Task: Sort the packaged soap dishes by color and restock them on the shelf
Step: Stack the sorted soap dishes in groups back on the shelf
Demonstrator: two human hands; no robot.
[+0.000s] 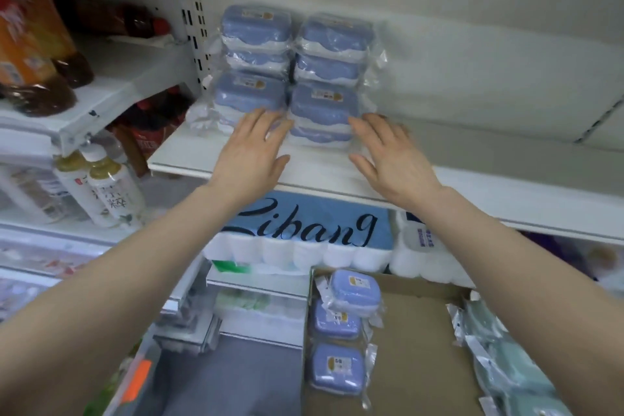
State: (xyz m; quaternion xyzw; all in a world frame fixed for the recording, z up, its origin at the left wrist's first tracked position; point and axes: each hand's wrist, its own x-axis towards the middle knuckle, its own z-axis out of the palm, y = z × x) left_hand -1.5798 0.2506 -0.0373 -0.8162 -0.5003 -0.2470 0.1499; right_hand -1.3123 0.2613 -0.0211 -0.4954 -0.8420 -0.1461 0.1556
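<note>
Flat-fingered and gripping nothing, both hands are on the blue stacks: the left hand (251,152) presses the front-left stack (248,101), the right hand (391,159) steadies the front-right stack (322,115) from its side. Four stacks of blue soap dishes now sit at the left end of the shelf (472,192), two in front and two behind (293,40), so blue is well under way. Down in the cardboard box (412,348) three more blue dishes (337,331) wait along the left wall, and the green dishes (506,365) (a heap at the right edge, count unclear) haven't been shelved at all. Call it roughly midway, with plenty of bare shelf to the right.
</note>
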